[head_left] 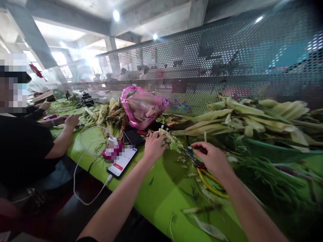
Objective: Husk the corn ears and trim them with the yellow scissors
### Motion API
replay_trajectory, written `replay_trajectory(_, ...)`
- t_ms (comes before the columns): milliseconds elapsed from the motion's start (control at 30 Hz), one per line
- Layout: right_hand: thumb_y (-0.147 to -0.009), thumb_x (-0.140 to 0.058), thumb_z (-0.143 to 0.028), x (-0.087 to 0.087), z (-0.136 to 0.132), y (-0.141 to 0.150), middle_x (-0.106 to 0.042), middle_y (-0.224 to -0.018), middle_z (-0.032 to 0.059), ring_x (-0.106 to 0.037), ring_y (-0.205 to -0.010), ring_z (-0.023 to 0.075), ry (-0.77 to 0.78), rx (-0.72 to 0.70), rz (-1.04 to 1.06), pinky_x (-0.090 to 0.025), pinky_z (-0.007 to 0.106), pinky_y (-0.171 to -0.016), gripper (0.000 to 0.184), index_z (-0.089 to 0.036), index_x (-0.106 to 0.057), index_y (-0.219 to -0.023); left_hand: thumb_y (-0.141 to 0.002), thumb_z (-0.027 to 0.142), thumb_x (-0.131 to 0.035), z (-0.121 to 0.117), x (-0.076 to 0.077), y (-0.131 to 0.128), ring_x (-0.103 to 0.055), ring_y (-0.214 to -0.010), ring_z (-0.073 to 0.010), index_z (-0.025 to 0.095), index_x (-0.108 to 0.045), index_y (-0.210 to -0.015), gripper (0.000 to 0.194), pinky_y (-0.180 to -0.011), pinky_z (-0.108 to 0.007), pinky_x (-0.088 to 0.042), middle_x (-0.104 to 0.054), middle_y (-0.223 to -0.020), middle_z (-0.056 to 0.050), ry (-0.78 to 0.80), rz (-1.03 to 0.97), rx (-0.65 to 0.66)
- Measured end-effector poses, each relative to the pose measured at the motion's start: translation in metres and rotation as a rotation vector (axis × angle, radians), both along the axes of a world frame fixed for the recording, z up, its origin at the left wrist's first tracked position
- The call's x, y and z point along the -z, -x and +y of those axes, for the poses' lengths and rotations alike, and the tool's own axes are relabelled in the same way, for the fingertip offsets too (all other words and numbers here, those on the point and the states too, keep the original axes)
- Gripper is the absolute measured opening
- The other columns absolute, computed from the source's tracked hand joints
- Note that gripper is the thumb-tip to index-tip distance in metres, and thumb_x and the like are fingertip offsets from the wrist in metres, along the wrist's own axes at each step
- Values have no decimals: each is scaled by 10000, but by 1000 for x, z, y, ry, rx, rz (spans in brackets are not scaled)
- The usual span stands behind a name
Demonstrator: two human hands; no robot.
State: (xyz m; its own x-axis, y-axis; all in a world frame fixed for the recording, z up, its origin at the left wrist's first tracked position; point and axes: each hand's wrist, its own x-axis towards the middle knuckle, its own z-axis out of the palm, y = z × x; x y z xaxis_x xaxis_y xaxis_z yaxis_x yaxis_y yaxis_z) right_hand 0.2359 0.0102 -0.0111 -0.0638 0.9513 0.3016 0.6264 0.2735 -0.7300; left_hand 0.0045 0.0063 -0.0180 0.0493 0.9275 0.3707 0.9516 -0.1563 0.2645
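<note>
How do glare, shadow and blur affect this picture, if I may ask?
In the head view, the ceiling lights flare white; a shadow darkens the green tabletop between the left hand and right hand; the green stalks at lower right look dim and soft.

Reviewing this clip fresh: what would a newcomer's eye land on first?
Probably the bright pink plastic bag, standing toward the back of the green table, before the perforated metal screen. Next, the lit phone near the front edge, left of the left hand, and the pale husk heap beyond the right hand.
</note>
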Motion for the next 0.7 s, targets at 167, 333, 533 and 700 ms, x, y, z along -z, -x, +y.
replay_trajectory(167,-742,-594,-346,2,0,-2,-724,-860,38,-654,-693,211,102,-7,-14,-471,289,-563,218,-243,-690,-908,-861,279,-539,13,14,3,-481,-1115,-219,327,-633,-1097,259,-937,-328,-401,-575,-1151,-25,110,37,10)
replay_trajectory(333,-750,-576,-360,5,0,-4,-721,-888,40,-655,-687,197,102,-21,-14,-481,282,-574,240,-234,-684,-923,-904,208,-420,30,18,7,-460,-1132,-251,303,-615,-1134,316,-923,-391,-404,-543,-1174,-78,87,28,-104)
replay_trajectory(533,-727,-575,-365,1,4,-10,-722,-870,41,-658,-745,217,29,6,-48,-486,325,-691,242,-225,-694,-885,-876,240,-488,19,18,9,-465,-1148,-256,290,-597,-1213,358,-1013,-415,-354,-550,-1179,-96,79,33,-87)
replay_trajectory(700,-709,-572,-380,-2,6,-16,-723,-832,51,-655,-745,228,-4,16,-24,-480,342,-715,259,-214,-693,-866,-821,216,-556,0,8,13,-451,-1201,-232,311,-666,-1135,346,-1071,-378,-328,-577,-1188,-46,41,-76,38)
